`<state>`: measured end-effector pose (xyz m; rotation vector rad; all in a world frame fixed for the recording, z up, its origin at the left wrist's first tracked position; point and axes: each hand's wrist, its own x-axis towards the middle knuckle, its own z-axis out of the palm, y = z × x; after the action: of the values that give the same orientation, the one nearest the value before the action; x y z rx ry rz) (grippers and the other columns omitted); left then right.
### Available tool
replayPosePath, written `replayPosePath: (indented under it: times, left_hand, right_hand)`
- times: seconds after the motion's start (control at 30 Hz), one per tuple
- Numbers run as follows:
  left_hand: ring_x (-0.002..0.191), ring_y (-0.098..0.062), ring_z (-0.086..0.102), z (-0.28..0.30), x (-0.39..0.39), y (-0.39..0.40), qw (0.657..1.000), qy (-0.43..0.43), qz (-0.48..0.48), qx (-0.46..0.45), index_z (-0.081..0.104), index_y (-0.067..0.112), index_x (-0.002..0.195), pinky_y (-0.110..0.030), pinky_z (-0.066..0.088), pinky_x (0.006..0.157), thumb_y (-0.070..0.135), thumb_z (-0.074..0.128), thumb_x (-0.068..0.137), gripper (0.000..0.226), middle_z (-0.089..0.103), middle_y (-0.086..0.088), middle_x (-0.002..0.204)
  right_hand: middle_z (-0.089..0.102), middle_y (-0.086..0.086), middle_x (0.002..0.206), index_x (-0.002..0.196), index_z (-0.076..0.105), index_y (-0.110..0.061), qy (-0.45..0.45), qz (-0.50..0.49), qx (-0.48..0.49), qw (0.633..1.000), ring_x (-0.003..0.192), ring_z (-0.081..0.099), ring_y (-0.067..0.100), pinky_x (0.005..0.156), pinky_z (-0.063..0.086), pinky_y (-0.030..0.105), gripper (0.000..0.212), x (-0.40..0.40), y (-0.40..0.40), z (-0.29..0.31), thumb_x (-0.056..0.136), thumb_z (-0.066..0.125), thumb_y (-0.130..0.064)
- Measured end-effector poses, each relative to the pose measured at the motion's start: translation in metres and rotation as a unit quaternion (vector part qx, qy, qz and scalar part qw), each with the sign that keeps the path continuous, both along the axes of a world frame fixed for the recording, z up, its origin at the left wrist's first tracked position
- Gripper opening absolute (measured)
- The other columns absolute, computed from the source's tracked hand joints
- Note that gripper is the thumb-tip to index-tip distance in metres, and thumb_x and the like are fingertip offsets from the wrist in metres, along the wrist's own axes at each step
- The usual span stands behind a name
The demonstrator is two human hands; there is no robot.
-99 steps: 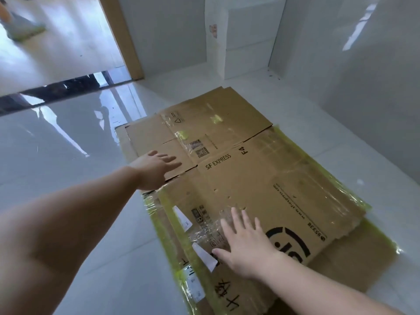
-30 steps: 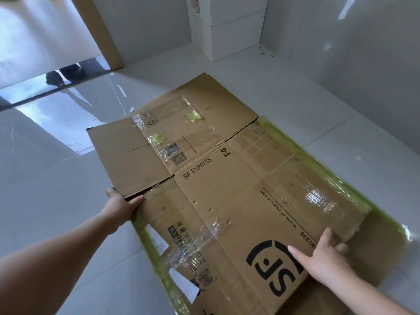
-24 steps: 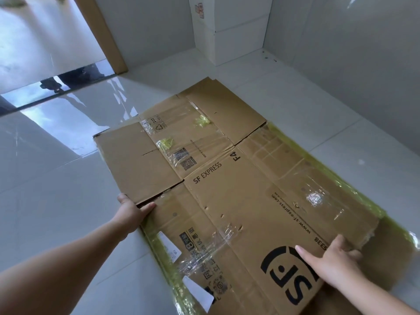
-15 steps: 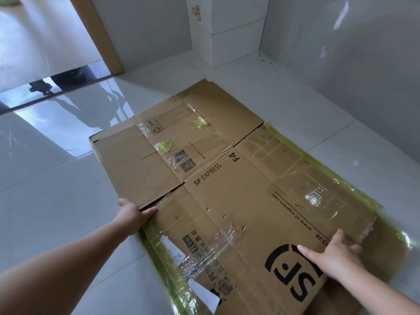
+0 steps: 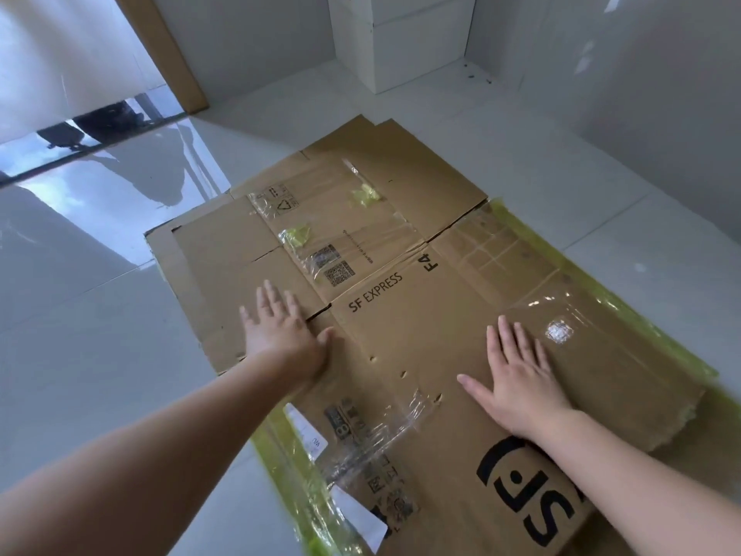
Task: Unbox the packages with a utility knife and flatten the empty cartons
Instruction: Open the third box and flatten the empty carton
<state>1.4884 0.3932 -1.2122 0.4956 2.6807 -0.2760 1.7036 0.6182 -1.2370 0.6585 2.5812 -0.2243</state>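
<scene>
a flattened brown carton is seen lying on the pale tiled floor, filling the middle and lower right of the frame. "sf express" and "f4" are printed in black near its centre, and a large black sf logo is printed at the lower right. strips of clear tape are stuck across it, wrinkled in places, and a white label is seen near the bottom edge. its flaps are spread flat toward the upper middle of the frame. beneath it a second flat piece of cardboard edged in yellow-green tape is visible, showing along the right side and the lower left.

the left hand is laid palm down on the carton left of centre, fingers straight and together, the thumb spread to the right, over the slit between a flap and the main panel. the right hand is pressed flat on the panel right of centre, fingers extended and slightly fanned, thumb pointing left. nothing is gripped by either hand. both bare forearms are stretched in from the bottom of the frame.

white stacked boxes are set against the grey wall at the top centre. a wooden door frame is seen at the upper left, with glossy reflective floor beside it.
</scene>
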Motion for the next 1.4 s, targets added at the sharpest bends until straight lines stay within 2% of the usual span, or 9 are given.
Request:
replayPosePath:
  times: [0.1,0.27,0.6,0.73,0.9,1.07,1.17,1.3,1.4]
  left_hand:
    - [0.144,-0.020,-0.019,-0.006,-0.012,0.026,0.982,0.006,-0.157,0.106,-0.003,0.018,0.152,-0.044,-0.008,0.118,0.064,0.018,0.094,0.077,-0.016,-0.005,0.158]
    - [0.144,-0.016,-0.019,-0.031,-0.064,0.060,0.974,-0.011,-0.194,0.115,-0.009,0.022,0.152,-0.041,-0.011,0.118,0.069,0.015,0.092,0.080,-0.018,-0.001,0.158]
    - [0.143,-0.013,-0.023,-0.051,-0.064,0.058,0.973,-0.018,-0.192,0.127,-0.009,0.029,0.151,-0.043,-0.014,0.117,0.072,0.014,0.089,0.078,-0.019,0.004,0.158]
    - [0.145,-0.018,-0.017,-0.052,-0.064,0.015,0.991,0.036,-0.033,0.127,-0.003,0.033,0.151,-0.051,-0.019,0.108,0.074,0.014,0.088,0.077,-0.016,0.001,0.159]
    - [0.141,-0.036,0.019,-0.038,-0.080,-0.054,0.903,0.098,0.370,0.197,0.018,0.004,0.147,-0.049,0.019,0.113,0.066,0.041,0.087,0.089,0.021,-0.023,0.152]
    - [0.094,-0.036,0.060,-0.053,-0.102,-0.080,0.887,0.042,0.401,0.226,0.063,0.000,0.099,-0.042,0.042,0.094,0.059,0.042,0.089,0.063,0.066,-0.020,0.100]
    - [0.066,-0.031,0.057,-0.048,-0.102,-0.083,0.854,-0.030,0.424,0.300,0.058,-0.002,0.063,-0.035,0.047,0.078,0.043,0.046,0.096,0.057,0.059,-0.017,0.054]
    - [0.083,-0.042,0.065,-0.049,-0.099,-0.086,0.807,-0.060,0.467,0.356,0.052,-0.002,0.068,-0.047,0.053,0.085,0.043,0.044,0.096,0.054,0.061,-0.023,0.062]
    - [0.077,-0.039,0.063,-0.045,-0.095,-0.088,0.822,-0.063,0.460,0.329,0.049,-0.003,0.058,-0.045,0.052,0.082,0.042,0.039,0.100,0.063,0.049,-0.016,0.036]
  right_hand:
    - [-0.018,0.010,0.157,0.151,-0.012,-0.014,0.027,0.029,0.025,0.999,0.145,-0.017,0.027,0.117,-0.008,0.046,0.101,0.008,0.003,-0.020,0.076,-0.013,-0.081]
    - [0.009,0.015,0.159,0.152,0.016,-0.011,0.028,0.058,0.035,0.997,0.147,0.007,0.032,0.114,0.009,0.049,0.090,0.014,0.007,-0.031,0.089,0.019,-0.075]
    - [0.011,0.012,0.160,0.152,0.020,-0.014,0.018,0.039,0.048,0.998,0.147,0.005,0.028,0.113,0.009,0.048,0.090,0.012,0.009,-0.033,0.088,0.021,-0.076]
    - [-0.039,0.007,0.150,0.139,-0.038,-0.034,-0.032,-0.050,0.060,0.996,0.141,-0.031,0.027,0.113,-0.014,0.053,0.089,0.017,0.006,-0.024,0.076,-0.004,-0.086]
    - [-0.023,0.013,0.157,0.148,-0.022,-0.030,-0.055,-0.279,0.069,0.956,0.145,-0.013,0.035,0.115,0.003,0.058,0.097,0.046,-0.011,-0.019,0.069,-0.009,-0.085]
    - [-0.015,0.012,0.158,0.152,0.001,-0.026,-0.019,-0.408,0.062,0.911,0.144,-0.005,0.040,0.115,0.013,0.059,0.105,0.068,-0.023,-0.015,0.067,0.000,-0.087]
    - [-0.014,0.009,0.158,0.152,0.000,-0.030,-0.011,-0.410,0.033,0.912,0.144,-0.011,0.038,0.113,0.019,0.060,0.102,0.075,-0.025,-0.013,0.066,0.002,-0.085]
    - [-0.016,0.005,0.159,0.151,-0.005,-0.037,-0.027,-0.341,0.015,0.940,0.145,-0.012,0.034,0.115,0.013,0.059,0.085,0.072,-0.022,-0.004,0.076,0.004,-0.077]
    - [-0.018,0.005,0.158,0.150,-0.010,-0.039,-0.050,-0.324,0.006,0.945,0.144,-0.015,0.034,0.115,0.012,0.059,0.083,0.072,-0.018,-0.001,0.077,0.003,-0.077]
